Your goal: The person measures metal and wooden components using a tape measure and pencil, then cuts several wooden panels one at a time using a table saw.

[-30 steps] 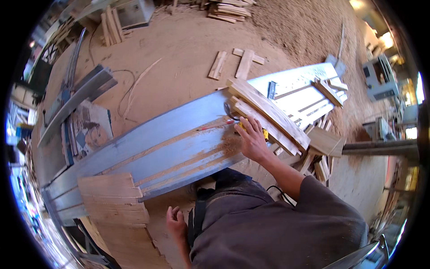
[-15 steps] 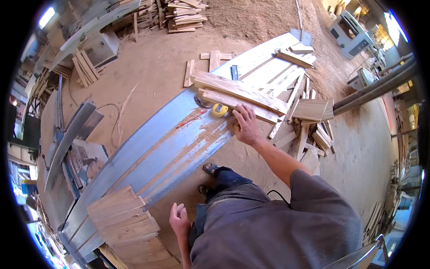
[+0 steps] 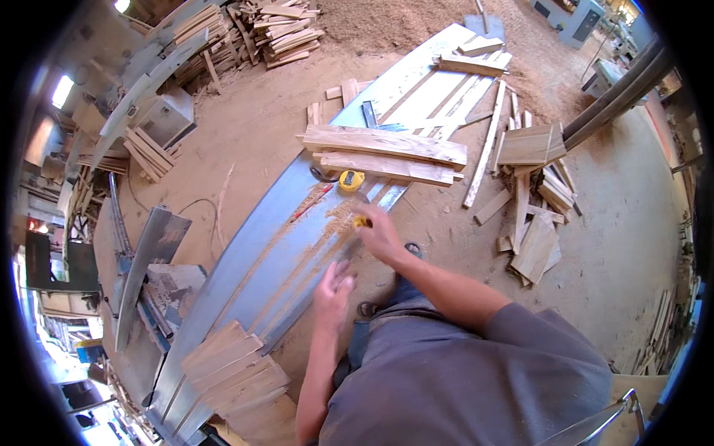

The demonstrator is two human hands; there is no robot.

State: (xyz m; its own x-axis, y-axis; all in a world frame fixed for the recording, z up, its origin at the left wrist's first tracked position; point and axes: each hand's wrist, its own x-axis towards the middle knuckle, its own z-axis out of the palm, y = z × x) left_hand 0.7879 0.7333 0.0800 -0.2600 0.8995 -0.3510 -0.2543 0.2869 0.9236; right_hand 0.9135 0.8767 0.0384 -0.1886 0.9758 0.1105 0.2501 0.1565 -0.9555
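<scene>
My right hand (image 3: pixel 384 236) hovers over a long grey metal sheet (image 3: pixel 245 260) dusted with sawdust, its fingers closed on a small yellow object (image 3: pixel 361 221) that is too blurred to name. My left hand (image 3: pixel 332 286) is just above the sheet's near edge, fingers spread and holding nothing. A yellow tape measure (image 3: pixel 351 179) lies on the sheet just beyond my right hand. Behind it, two long wooden planks (image 3: pixel 383 143) lie across the sheet. A thin red stick (image 3: pixel 311 205) rests left of the tape measure.
A stack of short boards (image 3: pixel 232 369) sits on the sheet's near left end. Loose wood offcuts (image 3: pixel 532 223) lie on the sandy floor to the right. More timber piles (image 3: pixel 279 30) lie at the back, with metal sheets (image 3: pixel 149 245) on the left.
My right hand has drawn back from the planks toward me, now with the yellow object. My left hand has come up from my hip to the sheet's edge. The view has shifted.
</scene>
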